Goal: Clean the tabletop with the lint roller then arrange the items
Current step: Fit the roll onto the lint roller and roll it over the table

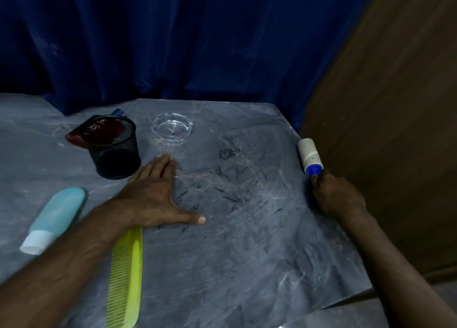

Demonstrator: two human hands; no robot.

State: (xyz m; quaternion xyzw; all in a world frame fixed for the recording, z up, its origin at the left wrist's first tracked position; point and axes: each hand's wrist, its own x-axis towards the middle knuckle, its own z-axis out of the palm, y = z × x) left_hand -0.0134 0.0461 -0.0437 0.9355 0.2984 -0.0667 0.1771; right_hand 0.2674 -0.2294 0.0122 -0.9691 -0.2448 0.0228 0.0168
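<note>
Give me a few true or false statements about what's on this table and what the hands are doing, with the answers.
1. The right hand holds the lint roller. True.
2. The left hand grips the comb. False: it lies flat on the table, and the comb lies by the forearm.
3. The bottle stands upright. False: it lies on its side.
4. The ashtray sits right of the mesh cup. True.

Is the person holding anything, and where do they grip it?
The right hand grips the lint roller by its blue handle. The left hand lies flat on the table, holding nothing.
</note>
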